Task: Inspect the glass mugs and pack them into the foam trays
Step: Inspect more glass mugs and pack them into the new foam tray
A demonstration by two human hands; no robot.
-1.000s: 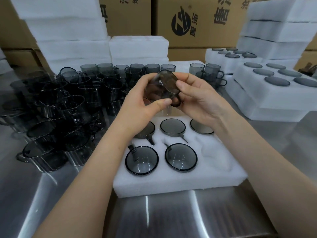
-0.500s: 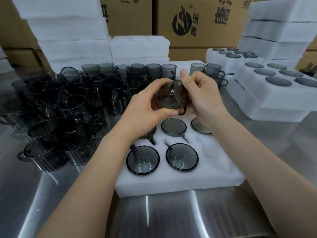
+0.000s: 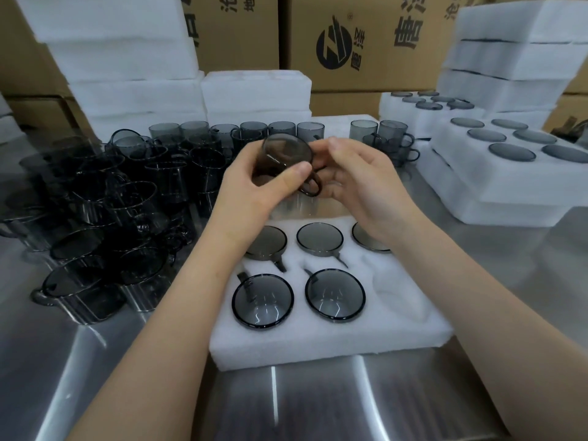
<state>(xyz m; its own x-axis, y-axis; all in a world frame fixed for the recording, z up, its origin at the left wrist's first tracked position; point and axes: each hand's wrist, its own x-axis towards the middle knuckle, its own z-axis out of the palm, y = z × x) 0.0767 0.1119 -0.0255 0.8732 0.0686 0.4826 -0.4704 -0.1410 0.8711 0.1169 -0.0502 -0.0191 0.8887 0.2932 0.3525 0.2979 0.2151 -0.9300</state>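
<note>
Left hand (image 3: 254, 189) and right hand (image 3: 369, 186) both grip one smoky mug (image 3: 286, 151) over the foam tray (image 3: 401, 326). Cartons (image 3: 375, 81) at the surface's (image 3: 318, 405) far edge read "唐".

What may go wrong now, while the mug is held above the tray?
1. The held mug, gripped by the left hand, hangs over the foam tray; a slip could crack the packed mugs below.
2. Loose mugs crowd beside the left forearm; a careless sweep may knock them together.
</note>
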